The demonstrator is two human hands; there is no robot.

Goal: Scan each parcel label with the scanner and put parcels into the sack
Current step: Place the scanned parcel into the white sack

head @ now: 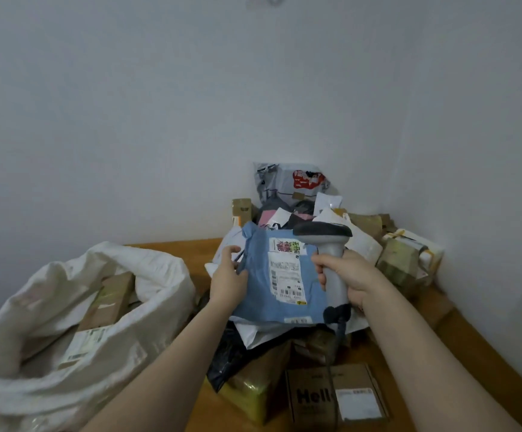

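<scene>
Both forearms reach forward over the counter (172,249). The left hand (228,275) grips the left edge of a blue parcel (272,294), held tilted above the pile near the far right corner. The right hand (351,279) is wrapped round the scanner (328,244), its head over the label (286,275). The sack (66,322) gapes at the left edge.

Blue parcel (280,275) label-up, grey scanner (328,254) above, white sack (147,275) open

Sack (159,269) mouth open left; bare table (175,247) strip between; parcel heap (400,263) crowds right corner.
</scene>
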